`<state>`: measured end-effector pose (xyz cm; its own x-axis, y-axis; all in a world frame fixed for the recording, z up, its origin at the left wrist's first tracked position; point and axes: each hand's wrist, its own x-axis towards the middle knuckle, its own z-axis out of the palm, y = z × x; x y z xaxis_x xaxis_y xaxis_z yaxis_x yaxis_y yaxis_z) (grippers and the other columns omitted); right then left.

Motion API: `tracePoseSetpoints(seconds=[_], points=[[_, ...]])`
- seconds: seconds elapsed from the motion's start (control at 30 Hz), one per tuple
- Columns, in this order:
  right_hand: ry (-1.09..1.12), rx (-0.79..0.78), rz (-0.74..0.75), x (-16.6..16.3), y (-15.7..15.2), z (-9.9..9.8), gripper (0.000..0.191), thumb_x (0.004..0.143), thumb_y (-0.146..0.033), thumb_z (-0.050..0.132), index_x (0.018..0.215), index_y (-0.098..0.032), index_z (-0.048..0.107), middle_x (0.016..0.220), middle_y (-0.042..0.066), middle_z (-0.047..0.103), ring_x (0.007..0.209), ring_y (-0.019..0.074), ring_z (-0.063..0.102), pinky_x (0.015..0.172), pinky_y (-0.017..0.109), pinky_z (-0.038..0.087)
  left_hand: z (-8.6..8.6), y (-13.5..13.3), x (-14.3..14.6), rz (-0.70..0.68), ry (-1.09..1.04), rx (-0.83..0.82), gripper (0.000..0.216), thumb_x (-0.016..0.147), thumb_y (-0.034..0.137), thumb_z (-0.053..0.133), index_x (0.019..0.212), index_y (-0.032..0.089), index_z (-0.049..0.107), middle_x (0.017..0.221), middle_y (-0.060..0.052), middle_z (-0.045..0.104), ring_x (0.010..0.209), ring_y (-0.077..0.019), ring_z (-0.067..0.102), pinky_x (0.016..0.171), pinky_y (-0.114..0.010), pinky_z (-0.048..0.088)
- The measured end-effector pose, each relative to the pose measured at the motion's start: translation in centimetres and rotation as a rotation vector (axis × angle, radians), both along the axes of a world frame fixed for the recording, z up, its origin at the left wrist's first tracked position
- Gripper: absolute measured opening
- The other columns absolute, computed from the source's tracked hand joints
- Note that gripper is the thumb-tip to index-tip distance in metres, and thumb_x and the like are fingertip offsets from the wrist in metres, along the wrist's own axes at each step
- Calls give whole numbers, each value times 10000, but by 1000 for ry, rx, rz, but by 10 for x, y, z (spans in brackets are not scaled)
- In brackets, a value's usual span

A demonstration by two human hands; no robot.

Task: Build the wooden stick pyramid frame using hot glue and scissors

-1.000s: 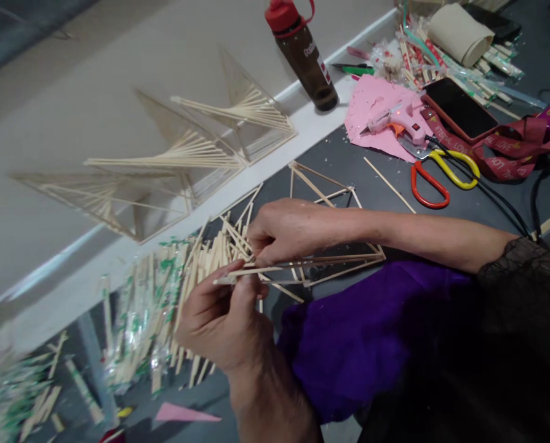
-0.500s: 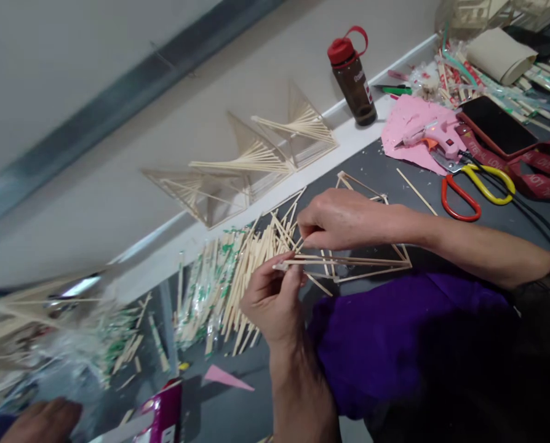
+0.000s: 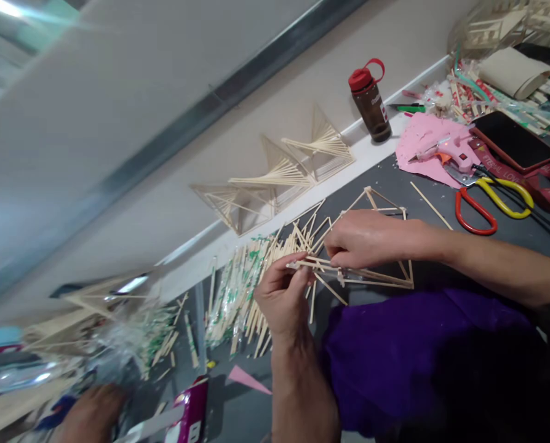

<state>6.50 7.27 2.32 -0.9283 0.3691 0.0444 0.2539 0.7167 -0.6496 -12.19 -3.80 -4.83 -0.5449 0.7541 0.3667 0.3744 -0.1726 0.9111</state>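
Observation:
My left hand [image 3: 285, 296] pinches one pointed end of a frame made of thin wooden sticks [image 3: 410, 284] between thumb and fingers. Over the same frame, my right hand [image 3: 365, 239] is closed, its curled fingertips on the sticks a short way right of the left hand. Part of the frame is hidden beneath the right hand and wrist. Just behind and left of my left hand lies a pile of loose wooden chopsticks [image 3: 264, 323]. Beside these are chopsticks in clear wrappers with green print [image 3: 238, 271].
Along the wall stand stick models with fanned sticks [image 3: 286, 172] and a red-capped bottle [image 3: 371, 111]. To the right lie a pink glue gun [image 3: 457, 151], scissors [image 3: 475, 212] and a phone [image 3: 512, 140]. Another person's hand [image 3: 93, 415] is at lower left, near a purple packet [image 3: 194, 409].
My right hand has slid rightward along the sticks, away from my left fingertips. The left hand keeps its pinch. The view has shifted, and the other person's hand has moved.

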Motion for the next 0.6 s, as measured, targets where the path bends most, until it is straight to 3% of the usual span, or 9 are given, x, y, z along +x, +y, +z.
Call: tracePoseSetpoints(seconds=[0.37,0.6], points=[[288,34,-105,16,-1,20,220,865,-133,524,814,-123,737,760,50,659,672,115,467,620,262,278,3,29,-28,-158,-2,-114,145,604,227,801,728,195,735,537,39,615,439,-91,510,456,-202,431],[530,-102,-330,36,16,30,215,860,-182,544,861,-120,750,734,0,620,760,102,550,718,238,369,26,60,-43,-248,-101,-128,166,532,239,790,676,190,724,557,-4,664,382,-80,465,382,-203,362]])
